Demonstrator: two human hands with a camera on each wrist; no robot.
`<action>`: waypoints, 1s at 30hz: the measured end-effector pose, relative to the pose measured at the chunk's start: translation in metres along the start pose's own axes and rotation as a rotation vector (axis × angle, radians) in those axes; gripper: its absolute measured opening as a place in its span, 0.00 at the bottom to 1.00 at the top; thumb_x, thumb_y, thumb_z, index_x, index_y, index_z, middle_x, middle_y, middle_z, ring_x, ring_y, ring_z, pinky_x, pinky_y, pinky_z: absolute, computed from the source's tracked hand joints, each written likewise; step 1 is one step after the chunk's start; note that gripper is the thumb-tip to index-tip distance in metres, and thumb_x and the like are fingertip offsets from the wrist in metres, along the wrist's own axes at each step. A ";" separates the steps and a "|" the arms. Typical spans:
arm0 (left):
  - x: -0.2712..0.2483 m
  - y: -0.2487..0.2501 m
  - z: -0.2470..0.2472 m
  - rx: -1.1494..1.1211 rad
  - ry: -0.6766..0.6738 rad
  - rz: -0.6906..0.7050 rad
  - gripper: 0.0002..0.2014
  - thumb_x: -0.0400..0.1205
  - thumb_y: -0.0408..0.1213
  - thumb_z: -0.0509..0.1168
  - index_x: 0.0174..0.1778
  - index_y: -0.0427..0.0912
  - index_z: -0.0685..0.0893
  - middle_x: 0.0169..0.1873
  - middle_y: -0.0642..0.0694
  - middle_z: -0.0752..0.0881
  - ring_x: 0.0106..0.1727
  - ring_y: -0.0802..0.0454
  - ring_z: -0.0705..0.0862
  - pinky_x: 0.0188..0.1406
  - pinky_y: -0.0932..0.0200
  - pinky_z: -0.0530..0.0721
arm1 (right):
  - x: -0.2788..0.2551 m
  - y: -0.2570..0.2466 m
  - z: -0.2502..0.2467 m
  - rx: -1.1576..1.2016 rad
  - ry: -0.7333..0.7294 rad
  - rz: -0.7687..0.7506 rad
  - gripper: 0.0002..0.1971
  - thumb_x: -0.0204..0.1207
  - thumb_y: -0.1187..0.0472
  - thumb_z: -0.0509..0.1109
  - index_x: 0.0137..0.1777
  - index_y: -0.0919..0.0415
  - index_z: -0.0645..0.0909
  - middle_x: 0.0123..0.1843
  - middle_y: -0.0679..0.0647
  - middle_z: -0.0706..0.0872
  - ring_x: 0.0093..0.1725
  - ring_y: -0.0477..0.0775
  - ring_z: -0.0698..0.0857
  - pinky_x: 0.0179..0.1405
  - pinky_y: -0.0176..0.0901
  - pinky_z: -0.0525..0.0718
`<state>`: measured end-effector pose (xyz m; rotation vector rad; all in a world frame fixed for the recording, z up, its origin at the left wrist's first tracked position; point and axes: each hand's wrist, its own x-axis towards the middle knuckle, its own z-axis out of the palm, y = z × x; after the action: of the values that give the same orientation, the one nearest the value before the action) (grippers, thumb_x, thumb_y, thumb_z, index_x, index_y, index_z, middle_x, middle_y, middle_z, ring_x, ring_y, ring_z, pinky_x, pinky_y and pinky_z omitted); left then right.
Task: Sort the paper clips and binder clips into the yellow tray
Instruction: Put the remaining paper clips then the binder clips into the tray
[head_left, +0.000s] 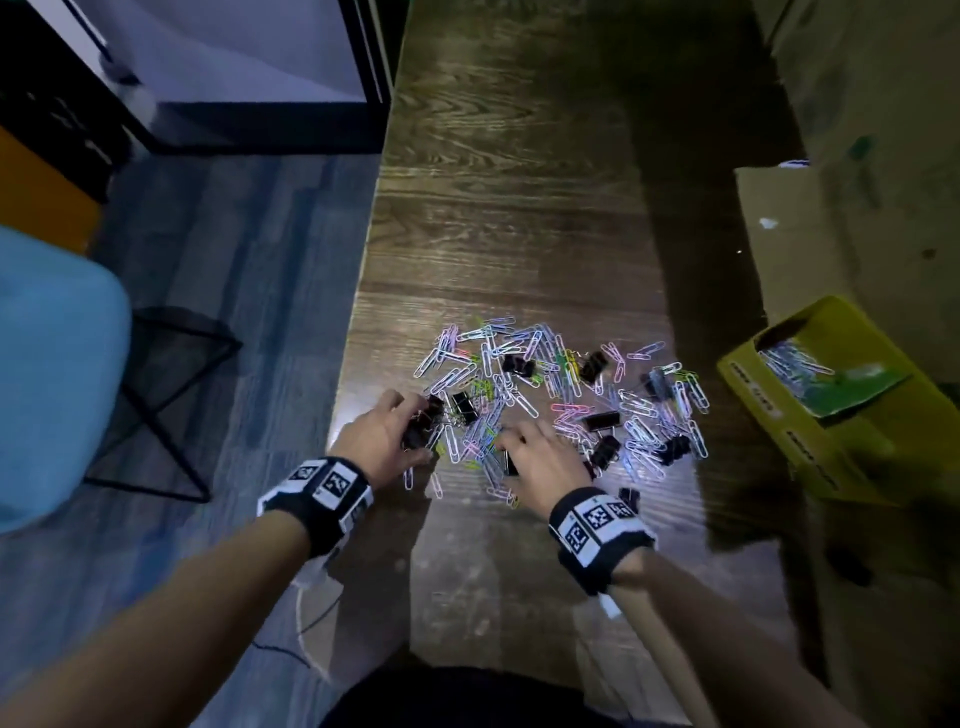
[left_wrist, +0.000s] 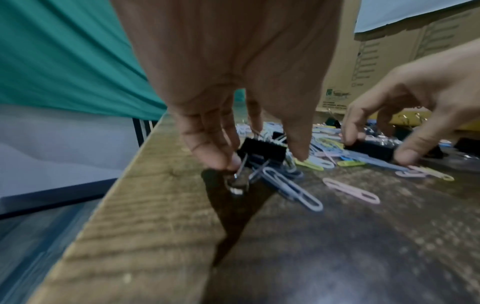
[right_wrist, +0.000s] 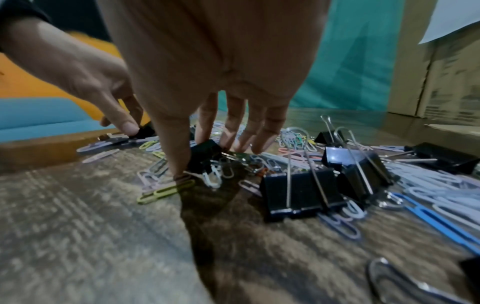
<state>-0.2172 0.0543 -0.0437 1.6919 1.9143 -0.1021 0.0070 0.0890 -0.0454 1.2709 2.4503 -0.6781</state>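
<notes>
A loose pile of pastel paper clips (head_left: 519, 374) mixed with black binder clips (head_left: 602, 421) lies on the wooden table (head_left: 519, 208). The yellow tray (head_left: 769, 415) stands to its right, with some paper clips inside. At the pile's near left, my left hand (head_left: 415, 431) pinches a black binder clip (left_wrist: 262, 150) between thumb and fingers, low over the table. My right hand (head_left: 511, 452) is at the pile's near middle. Its thumb and fingers pinch another black binder clip (right_wrist: 205, 152) that rests among the paper clips.
Cardboard boxes (head_left: 857, 234) stand along the table's right side behind the tray. The table's left edge (head_left: 358, 312) runs just beside my left hand. A blue chair (head_left: 52, 364) and a black metal frame (head_left: 171, 389) are on the floor to the left.
</notes>
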 end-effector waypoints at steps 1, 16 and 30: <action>0.000 0.001 0.004 -0.005 0.024 0.005 0.30 0.71 0.53 0.73 0.67 0.53 0.71 0.61 0.48 0.75 0.52 0.41 0.84 0.47 0.48 0.82 | 0.000 0.000 0.001 0.007 0.011 -0.001 0.24 0.74 0.64 0.70 0.70 0.56 0.71 0.75 0.57 0.70 0.73 0.59 0.67 0.64 0.56 0.76; 0.018 -0.012 0.006 -0.073 0.203 0.252 0.13 0.72 0.51 0.65 0.47 0.49 0.77 0.45 0.51 0.85 0.38 0.40 0.85 0.35 0.53 0.79 | 0.006 0.042 -0.030 0.220 0.211 0.439 0.22 0.73 0.63 0.71 0.67 0.57 0.76 0.68 0.59 0.72 0.64 0.64 0.77 0.67 0.56 0.75; 0.086 -0.022 -0.084 0.006 0.326 0.360 0.11 0.74 0.43 0.71 0.49 0.43 0.82 0.44 0.43 0.89 0.39 0.45 0.86 0.39 0.56 0.83 | 0.063 -0.032 -0.039 -0.081 0.163 -0.129 0.29 0.76 0.68 0.67 0.77 0.55 0.66 0.79 0.56 0.67 0.75 0.60 0.65 0.69 0.58 0.67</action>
<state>-0.2710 0.1618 -0.0206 2.1319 1.7885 0.3252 -0.0568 0.1374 -0.0328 1.1887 2.6807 -0.5196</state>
